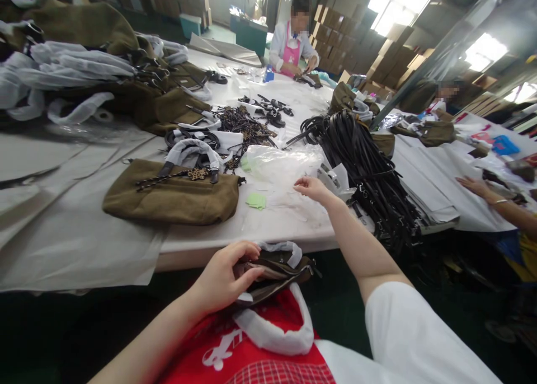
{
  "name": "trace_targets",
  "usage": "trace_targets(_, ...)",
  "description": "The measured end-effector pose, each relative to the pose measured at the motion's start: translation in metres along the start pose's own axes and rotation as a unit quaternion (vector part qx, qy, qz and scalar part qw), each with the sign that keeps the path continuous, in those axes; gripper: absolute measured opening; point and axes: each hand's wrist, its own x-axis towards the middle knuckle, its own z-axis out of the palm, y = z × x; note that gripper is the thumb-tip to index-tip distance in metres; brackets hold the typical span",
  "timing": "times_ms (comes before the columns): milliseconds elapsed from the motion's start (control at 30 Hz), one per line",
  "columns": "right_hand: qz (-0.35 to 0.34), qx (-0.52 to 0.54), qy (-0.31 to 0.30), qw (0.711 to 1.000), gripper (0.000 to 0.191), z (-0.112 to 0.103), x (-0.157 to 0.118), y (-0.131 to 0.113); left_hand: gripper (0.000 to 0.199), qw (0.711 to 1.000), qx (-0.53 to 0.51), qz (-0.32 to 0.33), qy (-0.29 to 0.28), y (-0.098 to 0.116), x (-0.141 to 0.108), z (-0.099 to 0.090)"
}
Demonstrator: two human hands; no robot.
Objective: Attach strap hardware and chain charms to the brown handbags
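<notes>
An olive handbag (pixel 277 272) with white-wrapped handles rests against my red apron, its top unzipped. My left hand (pixel 229 275) is at the bag's mouth, with the thumb and fingers on its edges. Over the table, my right hand (pixel 312 188) has its fingertips pinched together beside a clear plastic bag (pixel 281 163). Anything between those fingertips is too small to make out. Light green paper slips (pixel 255 201) lie to the left of that hand. A second olive handbag (pixel 172 199), with a braided cord and flower charm, lies on the table to the left.
Black straps (pixel 356 160) form a big bundle on the right. Charms and cords (pixel 247 126) are heaped behind the plastic. Wrapped olive bags (pixel 104 65) pile up at the left. A co-worker (pixel 293 42) stands across the white table (pixel 188 238); another person's hand (pixel 474 187) is far right.
</notes>
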Motion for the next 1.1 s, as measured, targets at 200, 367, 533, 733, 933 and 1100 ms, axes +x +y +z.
trace_targets(200, -0.065, 0.099, -0.003, 0.993, 0.038, -0.02, -0.056, -0.028, 0.049, 0.978, -0.158, -0.101, -0.093, 0.003, 0.043, -0.009)
trace_targets(367, -0.18, 0.061, -0.011, 0.982, 0.022, 0.018, -0.125, -0.058, 0.055, 0.885, -0.37, -0.251, -0.13, -0.003, 0.097, 0.025)
trace_targets(533, -0.203, 0.073, -0.001, 0.976, 0.014, 0.059, -0.154, -0.058, 0.029, 0.841, -0.394, -0.34, -0.147, -0.005, 0.125, 0.059)
trace_targets(733, -0.185, 0.12, 0.07, 0.973, 0.006, 0.061, -0.155, -0.048, 0.024, 0.855, -0.376, -0.346, -0.091, -0.011, 0.133, 0.072)
trace_targets(933, -0.062, -0.154, 0.244, 0.955, 0.05, 0.062, -0.121, 0.017, 0.024, 0.882, -0.318, -0.34, -0.072, -0.01, 0.123, 0.066)
trace_targets(1100, 0.005, -0.241, 0.145, 0.96, 0.042, 0.063, -0.078, 0.065, 0.027, 0.932, -0.214, -0.289, -0.03, -0.002, 0.099, 0.051)
